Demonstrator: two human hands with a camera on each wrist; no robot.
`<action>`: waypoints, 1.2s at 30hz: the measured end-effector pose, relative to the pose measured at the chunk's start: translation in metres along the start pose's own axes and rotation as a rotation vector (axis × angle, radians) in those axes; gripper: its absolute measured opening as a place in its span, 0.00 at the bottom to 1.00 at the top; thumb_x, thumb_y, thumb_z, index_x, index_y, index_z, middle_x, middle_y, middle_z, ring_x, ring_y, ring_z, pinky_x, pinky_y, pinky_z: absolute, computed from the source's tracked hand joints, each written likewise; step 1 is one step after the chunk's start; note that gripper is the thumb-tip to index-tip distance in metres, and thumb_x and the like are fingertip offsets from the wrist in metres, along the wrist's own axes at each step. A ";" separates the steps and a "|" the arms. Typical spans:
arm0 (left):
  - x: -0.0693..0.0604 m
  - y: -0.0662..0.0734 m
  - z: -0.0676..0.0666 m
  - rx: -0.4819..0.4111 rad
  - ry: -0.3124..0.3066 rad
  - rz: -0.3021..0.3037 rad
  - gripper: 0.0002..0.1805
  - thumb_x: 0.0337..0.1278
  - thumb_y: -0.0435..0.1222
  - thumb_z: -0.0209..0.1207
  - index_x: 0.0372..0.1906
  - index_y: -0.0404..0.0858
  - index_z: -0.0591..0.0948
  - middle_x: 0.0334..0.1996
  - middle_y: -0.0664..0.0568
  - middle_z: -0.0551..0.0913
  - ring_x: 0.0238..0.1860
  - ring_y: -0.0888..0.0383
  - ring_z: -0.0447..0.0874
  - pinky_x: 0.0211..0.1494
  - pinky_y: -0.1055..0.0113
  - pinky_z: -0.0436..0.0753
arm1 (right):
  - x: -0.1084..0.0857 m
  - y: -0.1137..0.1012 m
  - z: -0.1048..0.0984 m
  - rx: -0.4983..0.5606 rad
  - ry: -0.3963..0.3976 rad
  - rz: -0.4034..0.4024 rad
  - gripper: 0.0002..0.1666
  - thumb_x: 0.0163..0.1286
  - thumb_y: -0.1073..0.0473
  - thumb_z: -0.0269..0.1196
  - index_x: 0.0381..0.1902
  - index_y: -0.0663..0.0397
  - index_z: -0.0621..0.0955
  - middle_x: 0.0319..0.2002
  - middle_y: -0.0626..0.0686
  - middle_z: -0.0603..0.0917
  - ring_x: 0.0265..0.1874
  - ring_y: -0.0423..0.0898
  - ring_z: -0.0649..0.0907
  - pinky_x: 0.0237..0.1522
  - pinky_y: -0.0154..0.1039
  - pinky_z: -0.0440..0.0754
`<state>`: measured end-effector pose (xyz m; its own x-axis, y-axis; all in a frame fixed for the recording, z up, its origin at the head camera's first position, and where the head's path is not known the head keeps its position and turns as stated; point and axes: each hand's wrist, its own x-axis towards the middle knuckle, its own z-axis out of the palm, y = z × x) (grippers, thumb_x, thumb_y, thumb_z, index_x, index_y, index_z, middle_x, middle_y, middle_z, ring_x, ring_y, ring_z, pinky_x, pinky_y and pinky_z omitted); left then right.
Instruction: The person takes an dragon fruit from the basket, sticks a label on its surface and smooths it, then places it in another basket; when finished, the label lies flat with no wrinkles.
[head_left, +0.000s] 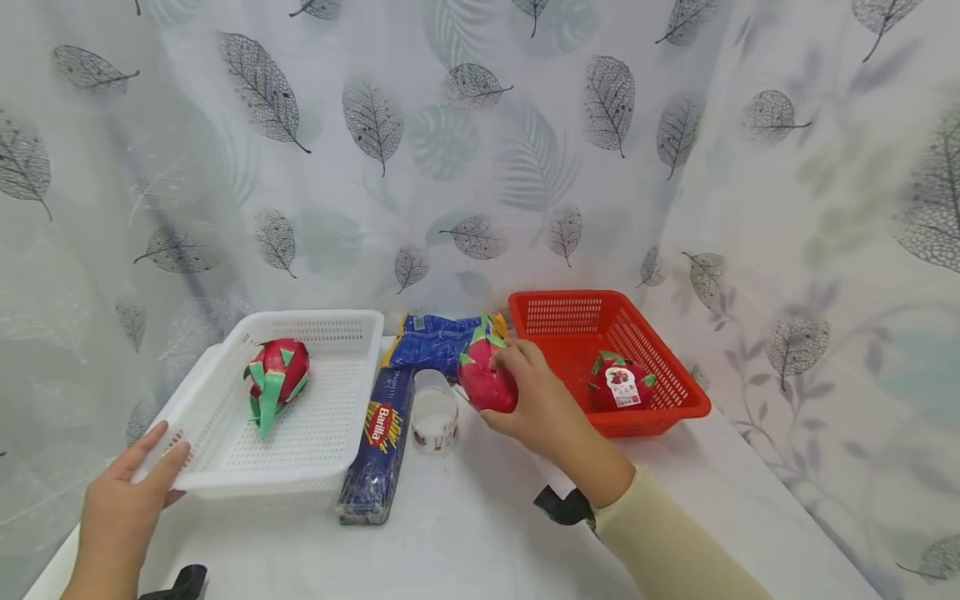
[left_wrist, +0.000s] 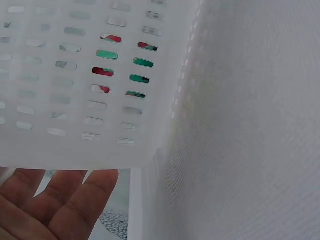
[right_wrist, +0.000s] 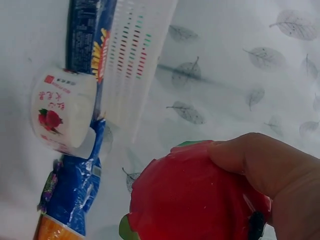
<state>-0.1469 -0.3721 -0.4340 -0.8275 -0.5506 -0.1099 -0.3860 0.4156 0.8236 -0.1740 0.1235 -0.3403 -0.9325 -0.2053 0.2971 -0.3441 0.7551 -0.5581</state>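
Observation:
A pink dragon fruit is held in my right hand, above the table between the baskets. The right wrist view shows the thumb pressed on the skin of the fruit; the other fingers are hidden there. My left hand holds the near left corner of the white basket, with fingers over its rim. Another dragon fruit lies in that basket, its green tip toward me. In the red basket sits a dragon fruit with a white label.
A roll of printed labels stands on the white table between the baskets. Beside it lies a blue Barilla spaghetti packet, and behind it a blue and yellow bag. Leaf-patterned curtains hang behind the table and along both sides.

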 end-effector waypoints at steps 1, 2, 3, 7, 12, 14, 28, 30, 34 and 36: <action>0.000 0.000 0.000 0.003 0.003 0.000 0.44 0.70 0.65 0.58 0.85 0.60 0.58 0.86 0.45 0.54 0.28 0.84 0.71 0.52 0.57 0.92 | -0.001 0.002 0.002 -0.017 -0.003 0.008 0.46 0.52 0.57 0.85 0.67 0.47 0.75 0.75 0.55 0.69 0.72 0.57 0.76 0.53 0.58 0.91; -0.001 0.001 0.001 0.004 0.003 -0.001 0.44 0.70 0.65 0.58 0.85 0.59 0.58 0.86 0.44 0.54 0.28 0.84 0.71 0.54 0.55 0.91 | -0.002 0.004 0.004 -0.034 -0.009 0.017 0.46 0.52 0.57 0.85 0.66 0.47 0.75 0.75 0.55 0.69 0.71 0.57 0.76 0.53 0.57 0.91; -0.001 0.001 0.001 0.004 0.004 -0.003 0.44 0.70 0.65 0.57 0.85 0.59 0.58 0.86 0.44 0.54 0.28 0.83 0.70 0.58 0.51 0.90 | -0.004 0.006 0.005 -0.051 -0.015 0.023 0.46 0.52 0.57 0.85 0.66 0.47 0.75 0.74 0.55 0.70 0.70 0.57 0.77 0.52 0.58 0.92; -0.001 0.001 0.000 0.001 0.002 -0.010 0.45 0.70 0.66 0.57 0.85 0.59 0.57 0.86 0.43 0.53 0.28 0.82 0.74 0.49 0.60 0.92 | -0.007 0.013 0.014 -0.130 -0.062 0.043 0.47 0.51 0.56 0.86 0.67 0.45 0.76 0.71 0.54 0.72 0.67 0.56 0.78 0.51 0.56 0.92; -0.002 0.000 -0.004 -0.007 -0.006 -0.016 0.44 0.70 0.66 0.57 0.85 0.62 0.56 0.87 0.44 0.51 0.26 0.82 0.77 0.54 0.62 0.90 | -0.004 0.016 0.024 -0.214 -0.155 0.031 0.47 0.52 0.54 0.85 0.68 0.43 0.76 0.68 0.56 0.75 0.65 0.55 0.79 0.50 0.54 0.93; -0.003 0.000 -0.004 -0.023 0.000 -0.010 0.44 0.71 0.65 0.57 0.85 0.61 0.57 0.87 0.44 0.51 0.26 0.83 0.75 0.48 0.71 0.89 | -0.004 0.017 0.027 -0.234 -0.189 0.026 0.46 0.54 0.54 0.85 0.68 0.43 0.76 0.67 0.57 0.75 0.64 0.55 0.80 0.50 0.54 0.93; -0.003 0.005 0.001 -0.029 0.015 -0.012 0.44 0.71 0.64 0.57 0.85 0.57 0.58 0.87 0.44 0.52 0.27 0.84 0.71 0.41 0.68 0.90 | -0.010 0.032 0.044 -0.176 -0.303 0.132 0.47 0.54 0.52 0.84 0.69 0.41 0.75 0.65 0.55 0.77 0.62 0.54 0.80 0.49 0.57 0.93; -0.003 0.006 0.003 -0.040 0.009 -0.015 0.44 0.71 0.64 0.57 0.85 0.58 0.58 0.87 0.45 0.50 0.27 0.84 0.72 0.54 0.60 0.91 | -0.013 0.034 0.044 -0.192 -0.301 0.140 0.46 0.55 0.51 0.84 0.69 0.41 0.74 0.65 0.55 0.77 0.62 0.54 0.80 0.50 0.57 0.92; -0.003 0.007 0.008 -0.027 0.000 0.002 0.44 0.72 0.64 0.56 0.85 0.57 0.57 0.87 0.43 0.50 0.29 0.80 0.76 0.70 0.36 0.78 | -0.019 0.033 0.038 -0.260 -0.294 0.177 0.48 0.57 0.49 0.83 0.73 0.40 0.73 0.65 0.56 0.78 0.60 0.55 0.81 0.50 0.58 0.92; -0.004 0.007 0.009 -0.016 0.002 0.011 0.44 0.72 0.64 0.55 0.85 0.56 0.56 0.87 0.41 0.50 0.30 0.74 0.80 0.71 0.32 0.75 | -0.021 0.030 0.034 -0.296 -0.299 0.201 0.49 0.58 0.48 0.82 0.75 0.38 0.73 0.64 0.57 0.79 0.59 0.55 0.82 0.50 0.58 0.92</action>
<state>-0.1505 -0.3605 -0.4325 -0.8308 -0.5474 -0.1000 -0.3703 0.4096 0.8337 -0.1684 0.1293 -0.3900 -0.9831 -0.1744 -0.0549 -0.1477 0.9344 -0.3241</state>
